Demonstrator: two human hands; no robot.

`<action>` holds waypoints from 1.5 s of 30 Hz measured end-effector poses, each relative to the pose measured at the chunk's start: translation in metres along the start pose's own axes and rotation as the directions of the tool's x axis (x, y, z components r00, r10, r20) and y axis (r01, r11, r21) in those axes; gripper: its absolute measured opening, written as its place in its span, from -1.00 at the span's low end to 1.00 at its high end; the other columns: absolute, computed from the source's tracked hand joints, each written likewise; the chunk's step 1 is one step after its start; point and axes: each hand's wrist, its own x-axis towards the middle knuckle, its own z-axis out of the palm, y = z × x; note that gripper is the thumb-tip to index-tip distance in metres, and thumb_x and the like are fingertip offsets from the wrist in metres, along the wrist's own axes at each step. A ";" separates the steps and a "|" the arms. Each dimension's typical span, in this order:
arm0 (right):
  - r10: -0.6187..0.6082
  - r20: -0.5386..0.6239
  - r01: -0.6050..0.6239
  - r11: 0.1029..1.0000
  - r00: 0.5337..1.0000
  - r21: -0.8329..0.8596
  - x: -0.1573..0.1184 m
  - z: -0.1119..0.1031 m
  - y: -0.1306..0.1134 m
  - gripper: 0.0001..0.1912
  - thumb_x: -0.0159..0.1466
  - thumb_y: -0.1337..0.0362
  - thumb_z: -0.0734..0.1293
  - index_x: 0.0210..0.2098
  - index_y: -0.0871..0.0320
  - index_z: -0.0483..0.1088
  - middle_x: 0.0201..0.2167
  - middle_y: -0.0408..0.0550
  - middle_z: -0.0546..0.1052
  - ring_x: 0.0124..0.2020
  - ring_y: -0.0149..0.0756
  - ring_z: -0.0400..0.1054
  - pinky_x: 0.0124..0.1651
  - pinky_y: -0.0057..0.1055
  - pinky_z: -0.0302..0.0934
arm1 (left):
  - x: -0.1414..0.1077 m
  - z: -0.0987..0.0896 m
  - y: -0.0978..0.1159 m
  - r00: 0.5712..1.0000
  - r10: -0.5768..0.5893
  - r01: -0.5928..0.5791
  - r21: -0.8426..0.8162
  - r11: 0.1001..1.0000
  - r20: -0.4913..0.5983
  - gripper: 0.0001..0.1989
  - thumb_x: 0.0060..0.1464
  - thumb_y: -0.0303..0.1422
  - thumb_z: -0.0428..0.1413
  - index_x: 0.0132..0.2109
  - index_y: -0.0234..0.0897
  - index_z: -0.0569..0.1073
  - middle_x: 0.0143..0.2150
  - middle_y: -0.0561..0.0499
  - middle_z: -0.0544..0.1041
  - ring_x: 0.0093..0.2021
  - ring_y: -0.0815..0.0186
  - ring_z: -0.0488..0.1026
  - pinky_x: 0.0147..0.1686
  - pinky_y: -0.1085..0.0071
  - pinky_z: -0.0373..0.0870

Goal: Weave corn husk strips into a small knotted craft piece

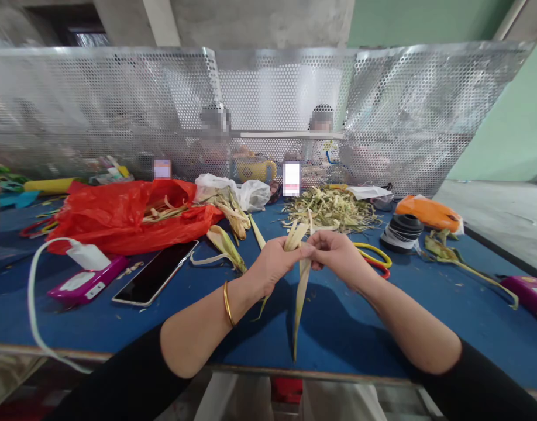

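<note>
My left hand (275, 260) is closed on pale dried corn husks (300, 292), whose broad ends stick up above the fingers while a long tapering strip hangs toward the table. Pressed close beside it, my right hand (336, 254) pinches the husk near its top. The fingertips of both hands meet there, so the exact grip is partly hidden. Another greenish husk (227, 244) lies on the blue table just left of my left hand. Behind my hands is a heap of shredded husk strips (334, 210).
A red plastic bag (119, 204) holding husks, a phone (157, 275) and a purple power strip (88, 283) with a white cable lie left. Yellow and red rings (376, 257), a black spool (402, 231) and an orange packet (429, 213) are right. A perforated metal screen (286, 88) stands behind.
</note>
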 end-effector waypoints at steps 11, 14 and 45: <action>-0.081 -0.053 0.087 0.987 0.995 0.133 -0.001 0.000 -0.002 -0.67 0.01 0.06 0.48 -0.52 0.15 0.35 -0.66 -0.22 0.38 -0.62 -0.45 0.22 -0.51 -0.43 0.17 | 0.004 -0.002 0.001 0.998 0.043 -0.045 -0.027 0.999 -0.041 -0.69 -0.12 -0.17 0.25 -0.44 -0.32 0.39 -0.70 0.25 0.09 -0.68 0.56 -0.08 -0.63 0.50 -0.17; -0.114 -0.081 0.120 0.990 0.990 0.074 0.000 0.000 -0.001 -0.71 0.03 0.08 0.45 -0.51 0.14 0.36 -0.65 -0.23 0.36 -0.60 -0.44 0.20 -0.49 -0.42 0.15 | 0.005 -0.003 0.000 0.997 0.065 -0.065 0.012 0.998 -0.038 -0.70 -0.10 -0.18 0.24 -0.48 -0.32 0.36 -0.69 0.25 0.08 -0.68 0.56 -0.07 -0.63 0.50 -0.16; -0.133 -0.110 0.138 0.990 0.985 0.036 0.001 0.003 0.005 -0.76 0.05 0.12 0.43 -0.49 0.14 0.38 -0.59 -0.20 0.36 -0.52 -0.41 0.18 -0.42 -0.41 0.13 | 0.007 -0.005 -0.005 0.984 0.169 -0.160 0.135 0.978 -0.053 -0.68 0.01 -0.16 0.16 -0.49 -0.28 0.29 -0.65 0.21 0.15 -0.65 0.51 0.05 -0.61 0.50 -0.04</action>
